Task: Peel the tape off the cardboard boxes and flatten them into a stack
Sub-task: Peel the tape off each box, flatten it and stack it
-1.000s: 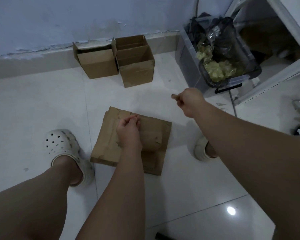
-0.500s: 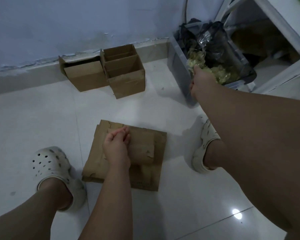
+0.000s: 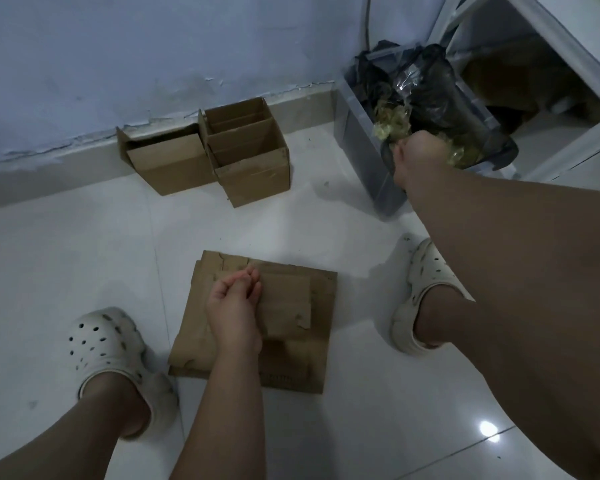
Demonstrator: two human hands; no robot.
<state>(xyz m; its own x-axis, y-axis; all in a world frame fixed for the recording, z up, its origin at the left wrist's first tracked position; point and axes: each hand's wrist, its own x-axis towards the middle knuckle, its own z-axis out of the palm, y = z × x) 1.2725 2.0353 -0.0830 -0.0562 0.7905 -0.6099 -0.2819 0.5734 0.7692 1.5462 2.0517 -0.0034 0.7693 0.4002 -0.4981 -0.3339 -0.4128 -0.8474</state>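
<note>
Cardboard lies flattened in a stack (image 3: 291,306) on the floor (image 3: 66,254) between the person's two clogs, several sheets roughly squared up with a smaller torn one on top. The left hand (image 3: 232,306) rests on that top sheet, probably to pin the pile flat and stop it springing open while the other arm reaches away. Its fingers (image 3: 253,277) are curled in together, tips bunched near the sheet's far edge, and nothing shows between them. Two boxes (image 3: 250,157) stand open against the wall beyond, side by side and touching, so I judge they wait their turn. The right hand (image 3: 418,157) is stretched out over the bin (image 3: 361,157) in the corner, just beside the crumpled tape (image 3: 390,124) piled in its black liner, which suggests a peeled strip is being dropped there. Only the back of that hand shows, with the fingers turned down out of sight, so I cannot tell whether they are parted or clamped on any tape.
</note>
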